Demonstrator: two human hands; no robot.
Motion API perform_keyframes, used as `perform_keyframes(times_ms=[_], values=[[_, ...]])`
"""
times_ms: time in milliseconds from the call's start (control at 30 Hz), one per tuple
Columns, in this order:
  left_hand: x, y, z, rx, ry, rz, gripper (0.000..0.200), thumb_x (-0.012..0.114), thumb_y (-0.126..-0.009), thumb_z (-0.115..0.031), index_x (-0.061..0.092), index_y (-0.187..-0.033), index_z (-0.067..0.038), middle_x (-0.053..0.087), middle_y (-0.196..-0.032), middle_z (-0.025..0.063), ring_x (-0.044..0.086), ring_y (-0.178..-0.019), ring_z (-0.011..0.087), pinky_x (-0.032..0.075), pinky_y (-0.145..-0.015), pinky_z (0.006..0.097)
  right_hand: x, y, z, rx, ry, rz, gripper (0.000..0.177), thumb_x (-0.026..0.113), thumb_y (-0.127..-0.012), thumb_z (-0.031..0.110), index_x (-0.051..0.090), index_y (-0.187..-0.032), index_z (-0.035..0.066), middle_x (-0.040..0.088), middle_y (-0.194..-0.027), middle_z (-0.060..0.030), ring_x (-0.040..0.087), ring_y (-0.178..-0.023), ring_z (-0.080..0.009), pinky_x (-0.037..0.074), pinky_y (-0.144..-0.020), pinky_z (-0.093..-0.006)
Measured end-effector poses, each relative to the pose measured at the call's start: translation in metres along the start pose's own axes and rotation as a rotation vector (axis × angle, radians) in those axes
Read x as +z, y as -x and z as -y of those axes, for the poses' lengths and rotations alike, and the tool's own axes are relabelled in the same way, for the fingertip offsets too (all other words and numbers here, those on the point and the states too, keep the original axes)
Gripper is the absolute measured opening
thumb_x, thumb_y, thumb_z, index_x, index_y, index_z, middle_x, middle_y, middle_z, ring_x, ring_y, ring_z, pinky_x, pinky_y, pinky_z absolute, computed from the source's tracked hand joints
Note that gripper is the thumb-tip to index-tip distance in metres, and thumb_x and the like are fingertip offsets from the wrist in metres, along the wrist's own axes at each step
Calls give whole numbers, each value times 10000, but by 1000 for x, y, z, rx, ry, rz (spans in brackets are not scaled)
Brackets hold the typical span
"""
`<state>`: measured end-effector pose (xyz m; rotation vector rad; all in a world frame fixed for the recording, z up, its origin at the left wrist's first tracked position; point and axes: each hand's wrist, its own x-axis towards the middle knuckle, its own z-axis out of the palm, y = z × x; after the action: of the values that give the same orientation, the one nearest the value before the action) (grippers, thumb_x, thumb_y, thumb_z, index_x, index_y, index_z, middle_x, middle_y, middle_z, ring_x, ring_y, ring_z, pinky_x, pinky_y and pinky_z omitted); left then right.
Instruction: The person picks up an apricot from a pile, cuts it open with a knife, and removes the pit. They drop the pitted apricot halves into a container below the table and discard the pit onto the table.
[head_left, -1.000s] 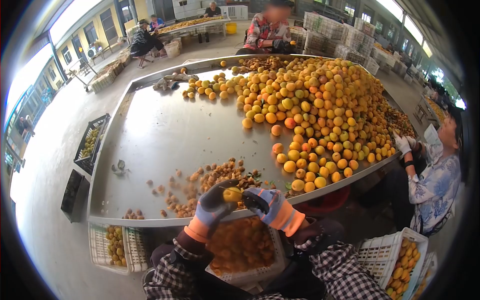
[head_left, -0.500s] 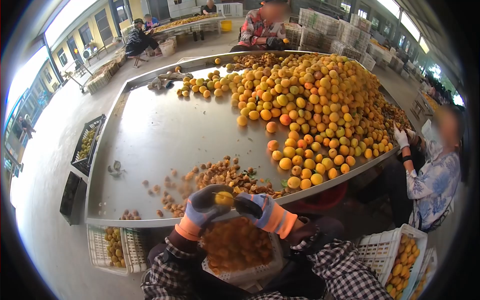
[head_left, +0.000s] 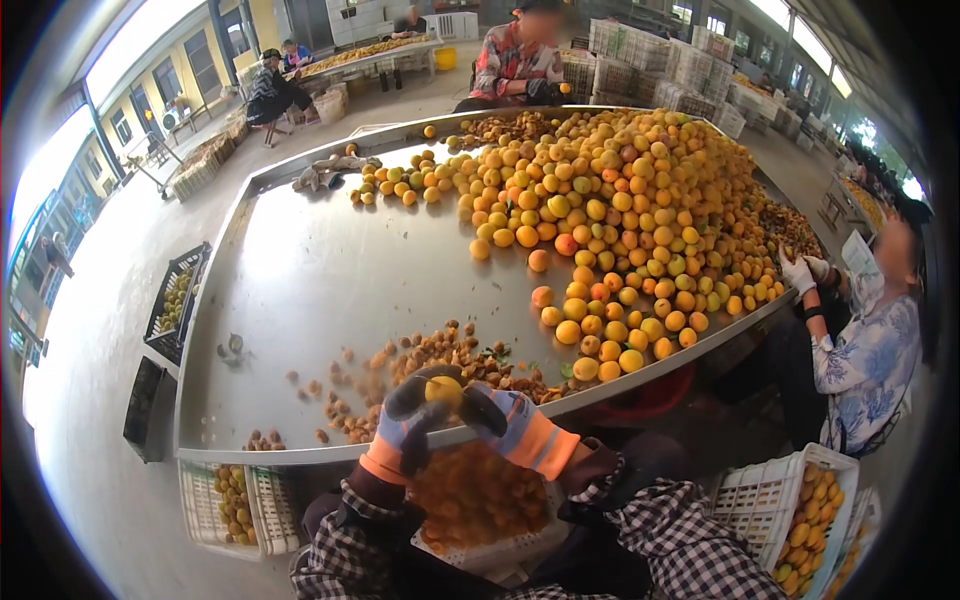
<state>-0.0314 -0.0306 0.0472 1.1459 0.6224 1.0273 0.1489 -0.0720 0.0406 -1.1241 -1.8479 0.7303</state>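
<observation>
My left hand [head_left: 402, 425], in a grey-blue and orange glove with dark fingers, is closed around a yellow apricot [head_left: 443, 391]. My right hand [head_left: 515, 428], gloved the same way, meets it from the right, its curled dark fingers pressed to the fruit's side. Both hands are at the near edge of a metal table [head_left: 330, 260]. Just beyond them lie loose brown pits and scraps [head_left: 440, 352]. Below, between my knees, stands a pale crate [head_left: 505, 548] filled with blurred orange-brown fruit pieces [head_left: 475, 495].
A large heap of apricots [head_left: 640, 210] covers the table's far right. One person [head_left: 865, 350] in white gloves works at the right edge, another [head_left: 515, 65] across the table. Fruit crates stand at lower left [head_left: 222, 505] and lower right [head_left: 770, 505]; black crates [head_left: 178, 302] lie farther left.
The apricot is turned and raised slightly between my hands, and my left fingers have shifted around it. The view has moved a little.
</observation>
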Motion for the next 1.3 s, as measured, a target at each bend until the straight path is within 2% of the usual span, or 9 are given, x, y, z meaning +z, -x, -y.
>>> perform_keyframes(times_ms=[200, 367, 500, 733, 833, 967, 1033, 1200, 1300], values=[[-2, -3, -1, 126, -280, 81, 465, 717, -796, -247, 583, -1135, 42, 629, -1119, 112, 620, -970, 173, 501, -856, 301, -2, 5, -4, 2, 55, 15, 278, 568, -869, 125, 513, -1132, 54, 611, -970, -178, 609, -865, -378, 500, -679, -405], [31, 7, 0, -146, 380, -19, 454, 671, -834, -304, 580, -1118, 38, 651, -1012, 102, 630, -925, 178, 499, -838, 305, 30, -4, -10, -63, -129, -102, 317, 564, -879, 154, 518, -1184, 79, 583, -1115, -148, 594, -992, -331, 493, -797, -395], [21, -1, -2, -141, 398, 74, 455, 681, -833, -247, 558, -1177, 23, 642, -1066, 104, 631, -945, 206, 503, -850, 327, 22, -9, -10, -98, -209, -65, 297, 535, -887, 137, 521, -1175, 69, 585, -1094, -166, 595, -978, -341, 491, -786, -394], [4, -2, 2, 153, -364, -18, 398, 652, -860, -254, 569, -1136, 20, 649, -1003, 97, 633, -901, 193, 509, -806, 305, 23, 2, -11, 43, -11, 11, 263, 542, -880, 131, 510, -1122, 34, 593, -1011, -188, 595, -932, -369, 492, -760, -409], [17, 5, 23, -225, 599, -98, 419, 543, -942, -367, 577, -1126, 8, 647, -981, 89, 637, -877, 226, 511, -792, 315, 48, 1, -31, 101, -14, -5, 247, 532, -878, 152, 529, -1102, 47, 583, -1012, -175, 590, -953, -351, 483, -781, -407], [22, 0, 16, -283, 688, -283, 438, 565, -933, -357, 569, -1167, 13, 646, -1017, 86, 632, -907, 207, 503, -822, 305, 49, -2, -41, 130, 5, 19, 312, 579, -849, 198, 527, -1117, 48, 586, -1010, -175, 589, -969, -354, 480, -787, -412], [-3, -5, 15, -28, -106, -86, 461, 592, -917, -348, 562, -1192, 20, 643, -1055, 81, 622, -933, 182, 499, -845, 301, 36, -5, -31, 97, -18, 40, 314, 579, -850, 196, 524, -1121, 47, 589, -1001, -180, 591, -964, -359, 481, -779, -412], [7, -9, 8, 171, -278, -195, 380, 613, -888, -322, 585, -1064, 13, 645, -948, 62, 601, -812, 138, 496, -729, 261, 28, -8, -15, 125, 11, -15, 314, 563, -867, 199, 497, -1129, 39, 601, -961, -209, 599, -919, -394, 484, -726, -416], [26, -6, 18, -179, 505, -260, 394, 522, -953, -372, 598, -1086, -9, 641, -884, 57, 600, -752, 155, 477, -659, 266, 36, -10, -8, 273, 42, 0, 297, 525, -911, 267, 468, -1114, 58, 630, -883, -220, 610, -842, -414, 489, -690, -456]])
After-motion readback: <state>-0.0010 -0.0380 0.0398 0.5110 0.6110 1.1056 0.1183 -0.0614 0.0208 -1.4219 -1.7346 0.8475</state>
